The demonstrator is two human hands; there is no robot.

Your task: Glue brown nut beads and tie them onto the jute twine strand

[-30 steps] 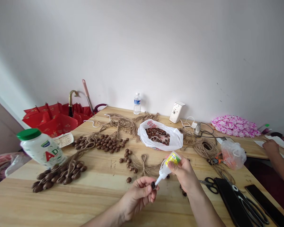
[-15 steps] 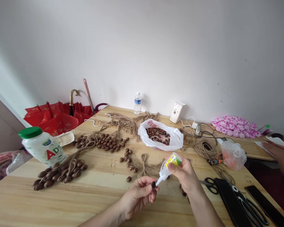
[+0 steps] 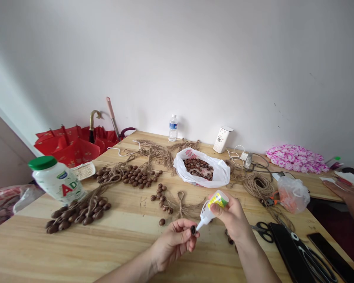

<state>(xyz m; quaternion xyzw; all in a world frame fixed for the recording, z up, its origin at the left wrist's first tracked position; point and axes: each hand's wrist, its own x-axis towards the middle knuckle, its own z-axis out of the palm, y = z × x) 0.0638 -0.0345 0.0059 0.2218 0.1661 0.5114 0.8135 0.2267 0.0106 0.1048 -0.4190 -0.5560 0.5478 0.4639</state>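
I see left hand [image 3: 177, 239] pinching dark piece [image 3: 193, 230] above tabletop [image 3: 70, 253]; right hand [image 3: 231, 216] wraps squeeze bottle [image 3: 208, 211], nozzle [image 3: 200, 225] down at piece, contact unclear. Across last second, both hands barely shift, so I judge same step continuing. Far right, co-worker's hand [image 3: 338, 190] now lies flatter.

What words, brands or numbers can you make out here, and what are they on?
"AD": large letters, red A and green D, on the white jar with the green lid; its small badge is unreadable.
Squeeze bottle in the right hand: yellow-green label, too blurred.
White plastic bag: red print, unreadable.
Water bottle: blue label, too small.
No numbers are legible.
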